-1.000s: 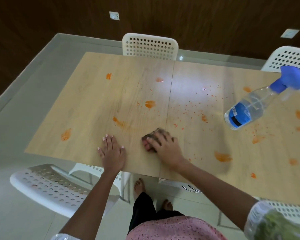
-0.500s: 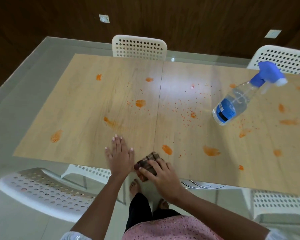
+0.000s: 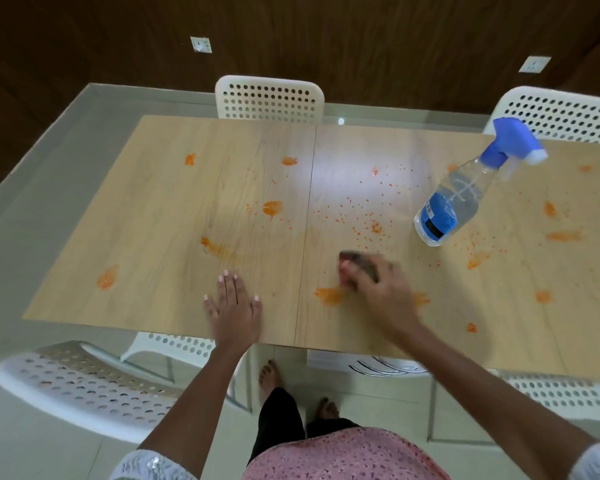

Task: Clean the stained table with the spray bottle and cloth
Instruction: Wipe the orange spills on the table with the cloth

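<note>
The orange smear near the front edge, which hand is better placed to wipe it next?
Right. The right hand already holds the cloth beside that smear; the left hand lies flat, empty.

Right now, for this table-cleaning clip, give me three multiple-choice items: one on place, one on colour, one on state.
1. Where does the clear plastic spray bottle stand on the light wooden table?
A far right
B near left
C centre

2. What colour is its trigger head?
A red
B blue
C green

3. How does the left hand lie?
A fisted
B holding the bottle
C flat on the table

Key: 1 A, it stands right of the right hand with the dark cloth; 2 B, the head is blue; 3 C, its fingers are straight.
</note>
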